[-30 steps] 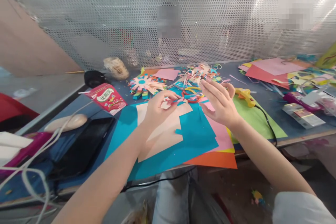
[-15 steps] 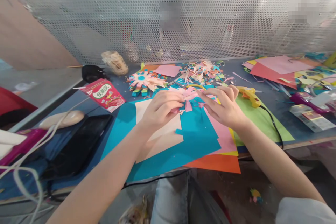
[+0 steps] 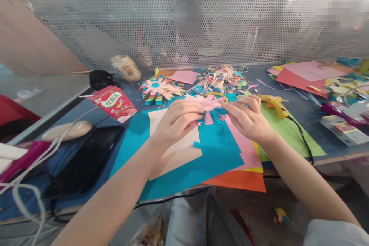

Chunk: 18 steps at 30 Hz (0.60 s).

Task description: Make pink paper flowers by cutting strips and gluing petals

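A paper flower of pink and blue strips [image 3: 210, 108] is between my two hands, above the blue sheet [image 3: 184, 173]. My left hand [image 3: 177, 120] pinches its left side, fingers curled together. On the right, my right hand [image 3: 248, 118] has its thumb and fingers closed on the flower's right edge. Under my left forearm and hand lies a cream sheet [image 3: 184, 150]. Pink, yellow and orange [image 3: 242, 180] sheets stick out beneath the blue one. Behind my left hand sits a finished-looking layered paper flower [image 3: 155, 85].
Paper scraps [image 3: 225, 78] are heaped at the back. A yellow glue gun [image 3: 275, 107] lies on a green sheet [image 3: 302, 142] at right. At left are a red drink carton [image 3: 115, 103], a black phone [image 3: 89, 159] and white cables [image 3: 27, 184]. A perforated metal screen [image 3: 161, 15] stands behind.
My right hand's fingers have curled in and closed on the flower's edge. The pink strips show a little more between my hands. My left hand has barely moved.
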{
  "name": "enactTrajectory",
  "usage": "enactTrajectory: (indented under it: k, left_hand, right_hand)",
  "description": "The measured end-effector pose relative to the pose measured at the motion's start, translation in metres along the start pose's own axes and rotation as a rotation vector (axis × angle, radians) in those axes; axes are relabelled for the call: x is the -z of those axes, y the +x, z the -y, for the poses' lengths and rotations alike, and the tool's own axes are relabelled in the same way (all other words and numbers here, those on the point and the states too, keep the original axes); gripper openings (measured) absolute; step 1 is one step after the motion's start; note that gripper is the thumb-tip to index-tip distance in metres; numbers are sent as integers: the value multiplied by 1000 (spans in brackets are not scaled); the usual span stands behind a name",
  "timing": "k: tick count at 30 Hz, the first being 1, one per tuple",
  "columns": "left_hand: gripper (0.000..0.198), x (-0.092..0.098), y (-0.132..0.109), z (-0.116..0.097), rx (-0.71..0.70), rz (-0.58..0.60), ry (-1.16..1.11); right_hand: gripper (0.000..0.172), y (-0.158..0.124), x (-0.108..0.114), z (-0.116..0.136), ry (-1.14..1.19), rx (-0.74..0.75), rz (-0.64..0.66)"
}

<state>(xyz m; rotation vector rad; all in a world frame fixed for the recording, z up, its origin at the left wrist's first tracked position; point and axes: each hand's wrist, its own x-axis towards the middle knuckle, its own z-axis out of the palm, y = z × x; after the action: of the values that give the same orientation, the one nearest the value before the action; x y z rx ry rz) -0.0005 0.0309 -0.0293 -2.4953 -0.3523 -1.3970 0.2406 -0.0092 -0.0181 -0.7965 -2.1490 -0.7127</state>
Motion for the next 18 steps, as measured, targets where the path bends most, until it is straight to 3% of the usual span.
enactTrajectory:
  k: [18]
  left_hand:
    - [15,-2,0,1,1,-17,-42]
  right_hand:
    - [36,4,2,-2,4,125,-35]
